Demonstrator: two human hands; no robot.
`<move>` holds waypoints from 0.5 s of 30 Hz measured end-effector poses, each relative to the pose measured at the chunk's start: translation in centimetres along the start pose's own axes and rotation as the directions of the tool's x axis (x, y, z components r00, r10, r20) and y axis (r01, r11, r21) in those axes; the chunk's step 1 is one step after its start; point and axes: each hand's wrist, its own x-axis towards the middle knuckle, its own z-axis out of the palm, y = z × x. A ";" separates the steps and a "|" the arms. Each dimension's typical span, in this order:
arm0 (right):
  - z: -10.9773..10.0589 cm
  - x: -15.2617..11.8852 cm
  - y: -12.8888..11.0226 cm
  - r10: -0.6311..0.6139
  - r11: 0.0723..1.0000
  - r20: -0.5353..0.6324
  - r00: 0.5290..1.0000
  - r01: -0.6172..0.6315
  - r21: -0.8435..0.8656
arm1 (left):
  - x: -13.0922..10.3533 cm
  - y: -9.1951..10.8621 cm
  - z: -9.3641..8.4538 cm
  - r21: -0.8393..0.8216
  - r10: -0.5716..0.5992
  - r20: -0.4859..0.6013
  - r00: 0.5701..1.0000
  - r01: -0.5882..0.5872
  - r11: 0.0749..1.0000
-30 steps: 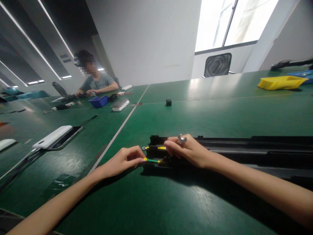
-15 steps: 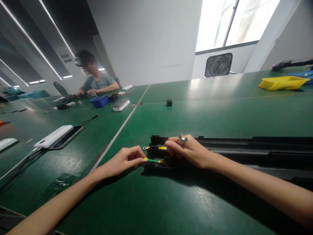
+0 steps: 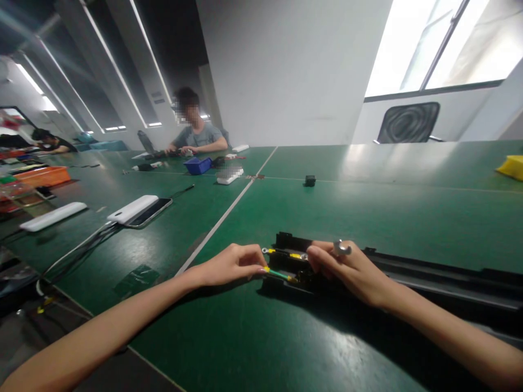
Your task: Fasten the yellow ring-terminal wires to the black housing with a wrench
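"Your view has swung left since the earlier frame, so your work sits further right in the picture. What is your left hand (image 3: 233, 264) doing?"

"Its thumb and forefinger are clamped on the yellow tip of a short green wire (image 3: 280, 274), which slants into the left end of a long black channelled housing (image 3: 433, 276) on the green-topped table (image 3: 229, 337)."

"And your right hand (image 3: 353, 269)?"

"It lies over that housing, near the wire's other end, fingertips bunched together; what is under them is hidden, so I cannot tell whether they are clamped on anything. A silver fork-shaped metal piece (image 3: 342, 249) shows at your knuckles. Beside the green wire, apart from it, runs a yellow-and-black lead (image 3: 295, 256) with silver ring ends."

"Beyond your hands?"

"To your left, a white rounded slab (image 3: 134, 208) lies just beside a dark-screened phone (image 3: 154, 212). Further on come a small black block (image 3: 310, 181), an orange plastic tray (image 3: 44, 176) at far left and a blue plastic bin (image 3: 198, 165)."

"Farther still?"

"A co-worker in a grey-blue shirt (image 3: 204, 139) sits across from you, left of centre. Past the table on your right, a black mesh-backed chair (image 3: 409, 123) stands below a bright window (image 3: 441, 49)."
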 end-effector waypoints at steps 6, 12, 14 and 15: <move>0.0 0.1 0.0 0.009 0.999 -0.014 1.000 -0.010 -0.034 | 0.1 -0.1 -0.1 0.001 0.033 -0.019 0.999 -0.033 0.999; 0.1 -0.1 -0.1 0.005 0.999 -0.028 1.000 -0.007 -0.047 | -0.1 0.0 0.0 -0.006 0.066 -0.032 0.997 -0.066 0.998; 0.1 -0.1 -0.1 0.016 0.998 -0.023 1.000 -0.018 -0.054 | -0.1 0.0 0.0 0.003 0.076 -0.034 0.997 -0.076 0.997; 0.1 -0.1 -0.1 0.013 0.998 -0.023 1.000 -0.015 -0.060 | -0.1 -0.1 -0.1 0.007 0.081 -0.035 0.996 -0.081 0.997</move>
